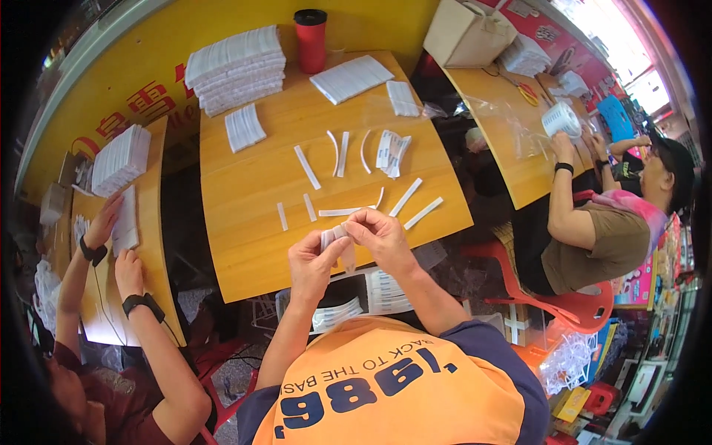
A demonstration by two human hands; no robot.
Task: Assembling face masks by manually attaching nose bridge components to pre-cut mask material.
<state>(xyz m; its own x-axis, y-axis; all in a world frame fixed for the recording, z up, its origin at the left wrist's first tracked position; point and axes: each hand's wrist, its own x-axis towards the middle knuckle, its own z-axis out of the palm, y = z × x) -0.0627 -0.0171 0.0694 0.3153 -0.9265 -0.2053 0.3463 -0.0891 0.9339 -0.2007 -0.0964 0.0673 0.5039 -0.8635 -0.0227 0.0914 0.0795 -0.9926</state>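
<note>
Close to the near edge of the wooden table [259, 259], both my hands meet at a small white bundle of strips [334, 236]. My left hand [310, 259] is closed round it, the thumb on top. With thumb and fingers pinched, my right hand [382, 241] grips its other end. A pale flap hangs below the fingers. Just beyond lie loose white strips [306, 167], some straight and some curled. A fanned stack of printed white strips [391, 153] sits farther off. Below the table edge, more printed strips [386, 289] show near my lap.
Tall stacks of white strips [237, 70], a flat bundle [352, 78] and a red tumbler [311, 44] stand at the far side. People work at side tables: hands on a white stack [126, 219] at left, a white roll [561, 119] at right. A red chair [571, 304] stands nearby.
</note>
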